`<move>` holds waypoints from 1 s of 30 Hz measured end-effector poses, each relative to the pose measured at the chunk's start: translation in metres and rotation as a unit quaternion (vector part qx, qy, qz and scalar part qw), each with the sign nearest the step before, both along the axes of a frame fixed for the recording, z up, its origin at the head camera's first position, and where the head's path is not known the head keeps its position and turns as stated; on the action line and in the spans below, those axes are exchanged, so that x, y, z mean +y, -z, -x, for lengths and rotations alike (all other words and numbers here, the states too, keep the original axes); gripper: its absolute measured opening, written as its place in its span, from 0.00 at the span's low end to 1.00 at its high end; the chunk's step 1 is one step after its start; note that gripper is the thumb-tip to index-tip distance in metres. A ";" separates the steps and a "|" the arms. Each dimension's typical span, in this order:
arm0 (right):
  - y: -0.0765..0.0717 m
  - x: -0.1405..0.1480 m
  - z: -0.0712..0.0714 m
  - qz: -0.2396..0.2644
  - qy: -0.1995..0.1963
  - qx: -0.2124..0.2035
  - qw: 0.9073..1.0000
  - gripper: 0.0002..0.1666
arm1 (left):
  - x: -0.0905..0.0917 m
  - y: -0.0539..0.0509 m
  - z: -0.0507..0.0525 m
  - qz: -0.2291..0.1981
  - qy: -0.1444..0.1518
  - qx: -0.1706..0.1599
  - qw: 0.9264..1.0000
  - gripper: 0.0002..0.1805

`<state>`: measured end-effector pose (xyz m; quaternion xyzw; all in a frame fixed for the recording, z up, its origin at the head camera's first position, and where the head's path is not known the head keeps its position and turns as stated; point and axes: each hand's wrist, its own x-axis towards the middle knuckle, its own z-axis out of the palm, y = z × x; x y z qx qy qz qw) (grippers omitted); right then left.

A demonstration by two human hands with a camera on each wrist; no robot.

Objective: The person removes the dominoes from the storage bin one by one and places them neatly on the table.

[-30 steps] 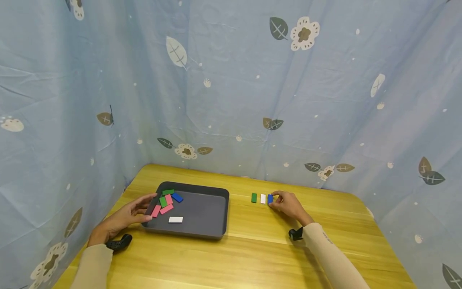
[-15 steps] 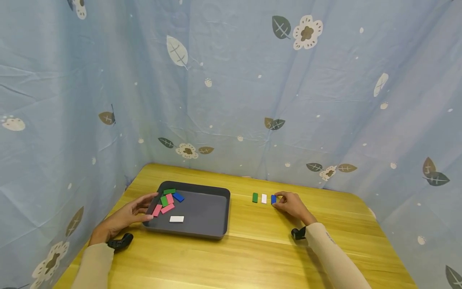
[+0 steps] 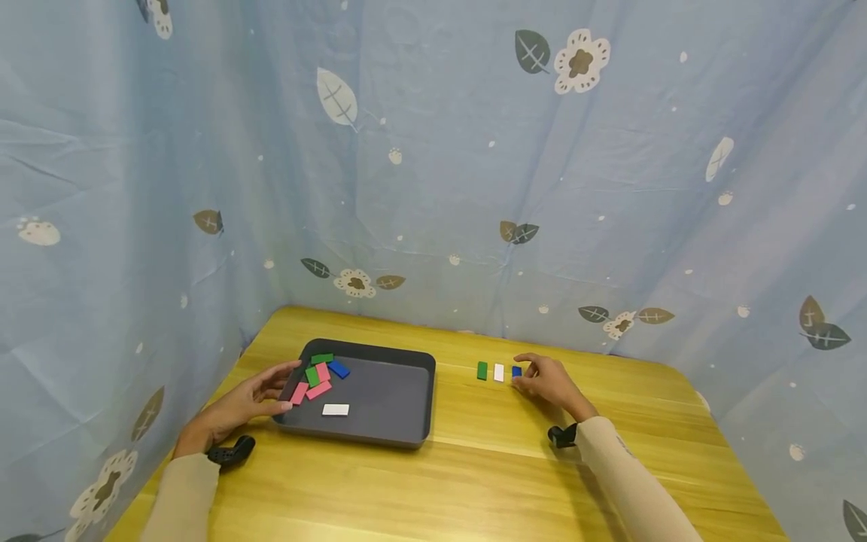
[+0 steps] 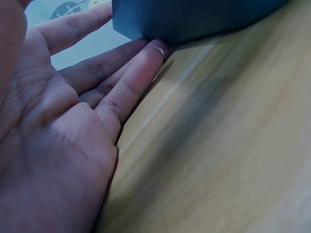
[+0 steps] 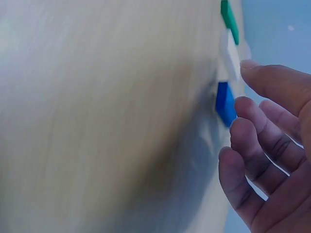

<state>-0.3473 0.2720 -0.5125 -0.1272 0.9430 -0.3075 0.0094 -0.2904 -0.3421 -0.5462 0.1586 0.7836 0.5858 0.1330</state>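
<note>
My left hand [image 3: 238,404] is at the left end of a dark grey tray [image 3: 389,399]; its fairly straight fingers touch the outer wall in the left wrist view. On the table to the right, a green block [image 3: 482,370], a white block [image 3: 498,373] and a blue block [image 3: 517,372] lie flat in a spaced row. Over the blue block is my right hand [image 3: 552,385], thumb and forefinger spread apart. In the right wrist view the blue block [image 5: 225,104] lies just beyond the loosely bent fingers, which hold nothing. The hand partly hides this block in the head view.
Inside the tray, pink blocks [image 3: 318,389], green blocks [image 3: 312,376] and a blue block [image 3: 339,369] cluster at the left; a white block [image 3: 336,410] lies nearer its front. A patterned curtain [image 3: 433,188] hangs behind the wooden table [image 3: 488,489].
The blue block has slid slightly right, widening its gap from the white block. My right thumb and forefinger have since spread, letting go of it. My left hand stays at the tray.
</note>
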 end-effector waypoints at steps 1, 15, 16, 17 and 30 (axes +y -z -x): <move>-0.002 -0.003 0.001 -0.001 -0.003 0.004 1.000 0.30 | 0.000 0.000 0.000 0.000 -0.002 0.002 1.000 0.43; -0.029 -0.061 0.003 0.018 -0.078 0.030 0.996 0.26 | -0.002 0.002 0.000 -0.004 -0.004 -0.005 1.000 0.44; -0.031 -0.065 0.003 0.019 -0.085 0.031 0.996 0.27 | -0.002 0.002 0.000 -0.005 -0.006 -0.010 1.000 0.44; -0.032 -0.070 0.004 0.020 -0.093 0.032 0.995 0.27 | -0.002 0.001 0.000 -0.004 -0.002 -0.006 1.000 0.44; -0.050 -0.141 0.011 0.023 -0.198 0.044 0.979 0.26 | -0.002 0.001 0.001 -0.007 0.009 0.011 1.000 0.43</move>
